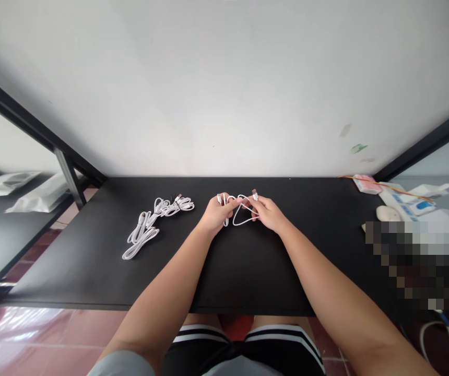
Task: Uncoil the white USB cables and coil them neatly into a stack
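Observation:
A white USB cable (pixel 244 222) runs between my two hands above the black table. My left hand (pixel 219 213) is closed around its gathered loops, with a small white plug poking up past the fingers. My right hand (pixel 267 211) pinches the cable near its USB plug (pixel 255 195), which points upward. A loose loop hangs between the hands. On the table to the left lie bundled white cables (pixel 140 237), coiled and tied, some with plugs showing. Parts of the held cable are hidden by my fingers.
The black table (pixel 91 271) meets a white wall at the back. At its right stand a power strip (pixel 399 201), a white mouse (pixel 388 213), a pink box (pixel 366 184) and a blurred-out patch. Black metal frame bars (pixel 70 177) rise at the left.

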